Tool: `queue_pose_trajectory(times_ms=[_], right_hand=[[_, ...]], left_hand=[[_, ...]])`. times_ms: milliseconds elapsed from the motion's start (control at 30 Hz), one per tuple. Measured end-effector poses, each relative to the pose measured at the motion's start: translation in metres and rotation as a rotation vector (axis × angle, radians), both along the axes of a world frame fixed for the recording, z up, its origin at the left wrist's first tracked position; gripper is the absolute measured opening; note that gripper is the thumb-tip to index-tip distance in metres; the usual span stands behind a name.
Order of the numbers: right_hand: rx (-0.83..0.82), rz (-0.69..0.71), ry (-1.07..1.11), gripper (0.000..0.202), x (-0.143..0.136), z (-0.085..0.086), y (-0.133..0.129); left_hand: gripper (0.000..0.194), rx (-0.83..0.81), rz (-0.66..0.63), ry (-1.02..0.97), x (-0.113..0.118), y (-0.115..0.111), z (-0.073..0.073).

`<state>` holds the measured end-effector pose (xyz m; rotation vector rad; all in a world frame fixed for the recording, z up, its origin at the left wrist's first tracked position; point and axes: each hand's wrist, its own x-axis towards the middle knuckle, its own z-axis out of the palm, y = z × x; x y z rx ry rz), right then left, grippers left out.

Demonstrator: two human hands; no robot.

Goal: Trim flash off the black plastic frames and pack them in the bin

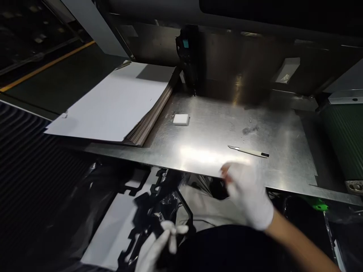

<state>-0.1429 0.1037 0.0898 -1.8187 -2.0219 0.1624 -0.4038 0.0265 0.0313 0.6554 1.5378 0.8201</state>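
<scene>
My left hand [161, 243], in a white glove, is at the bottom of the head view with its fingers closed on a thin black cut-out frame [185, 207]. The frame has notched edges and hangs in front of the table's edge. My right hand [246, 192], in a white glove with reddish fingertips showing, is over the table's front edge. Motion smears its fingers, so their closing is unclear. Beyond it a craft knife [249, 152] with a pale handle lies on the metal table [210, 136]. A small white block [181, 119] sits farther left.
A thick stack of sheets [113, 102], white on top, covers the table's left side. A black device [190, 56] stands at the back panel. Below the left edge are a white sheet [113, 226] and dark plastic. A green ribbed surface [344, 132] is at the right.
</scene>
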Motion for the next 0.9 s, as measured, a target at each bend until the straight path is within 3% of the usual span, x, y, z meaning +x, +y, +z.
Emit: queue_pose_trajectory(times_ms=[67,167,233,333,367,433,467,533,667,733,800,900], right_hand=[[-0.177,-0.224,-0.191,0.021,0.049,-0.001,0.035],[-0.497,-0.249,-0.254,0.016,0.095,-0.009,0.071],[-0.588,-0.26,-0.209,0.015,0.11,-0.007,0.069],[-0.632,-0.325,0.018,0.026,0.117,0.012,0.025],[-0.674,-0.281,0.146,0.03,0.116,0.019,0.004],[-0.818,-0.054,0.411,0.036,0.104,0.025,-0.042],[-0.896,0.078,0.518,0.038,0.093,0.022,-0.064],[-0.953,0.176,0.641,0.042,0.064,0.001,-0.102],[-0.95,0.037,0.623,0.041,0.009,-0.06,-0.143],[-0.956,-0.022,0.604,0.041,-0.004,-0.079,-0.149],[-0.962,-0.043,0.605,0.045,-0.008,-0.086,-0.151],[-0.982,-0.071,0.622,0.049,-0.01,-0.083,-0.152]], left_hand=[[0.046,-0.037,-0.164,-0.02,0.001,-0.004,0.0],[0.046,-0.117,-0.447,-0.126,0.016,-0.011,-0.004],[0.042,-0.163,-0.541,-0.219,0.031,-0.015,-0.011],[0.032,-0.183,-0.591,-0.282,0.048,-0.017,-0.023],[0.029,-0.187,-0.608,-0.281,0.052,-0.017,-0.026],[0.022,-0.198,-0.645,-0.253,0.058,-0.015,-0.029],[0.019,-0.195,-0.658,-0.228,0.06,-0.014,-0.03],[0.015,-0.161,-0.676,-0.173,0.065,-0.013,-0.031],[0.011,-0.068,-0.731,-0.075,0.076,-0.014,-0.033],[0.012,-0.05,-0.764,-0.049,0.08,-0.016,-0.034],[0.01,-0.053,-0.785,-0.04,0.083,-0.018,-0.036],[0.006,-0.071,-0.777,0.004,0.084,-0.021,-0.04]])
